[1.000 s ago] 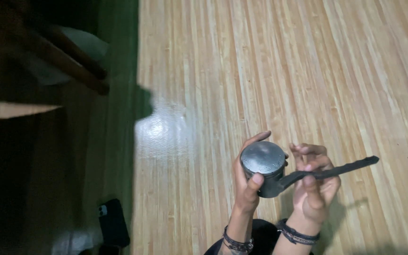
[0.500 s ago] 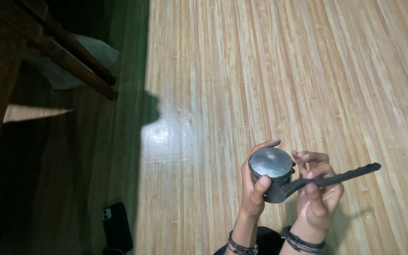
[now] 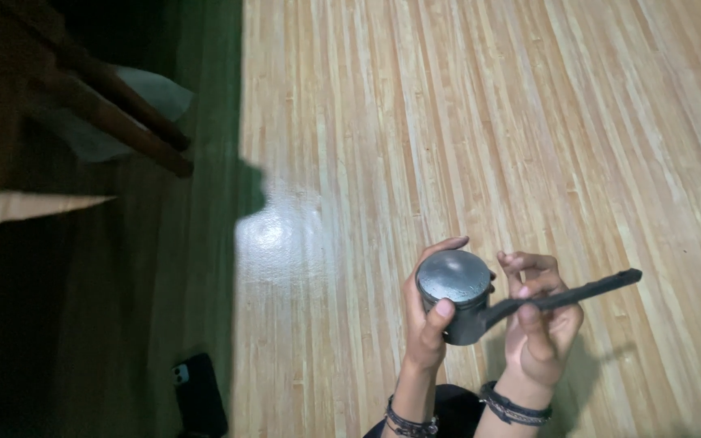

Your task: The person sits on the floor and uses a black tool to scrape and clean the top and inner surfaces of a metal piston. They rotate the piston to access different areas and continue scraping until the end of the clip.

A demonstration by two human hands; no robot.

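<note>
A small dark metal pot (image 3: pixel 454 294) with a round grey flat face turned up toward me is held above a wooden floor. My left hand (image 3: pixel 425 324) wraps around the pot's body, thumb on its side. The pot's long black handle (image 3: pixel 578 294) sticks out to the right, and my right hand (image 3: pixel 539 328) grips it close to the pot, fingers curled over the handle. Both wrists wear dark bracelets.
The light striped wood floor (image 3: pixel 488 122) fills the right and middle. The left side lies in deep shadow, with a dark wooden furniture leg (image 3: pixel 115 113), a pale cloth (image 3: pixel 152 97) behind it, and a black phone (image 3: pixel 198 395) on the floor at lower left.
The pot and both hands have stayed in the same grip; the view has shifted slightly, so they sit a bit lower and further right in the picture.
</note>
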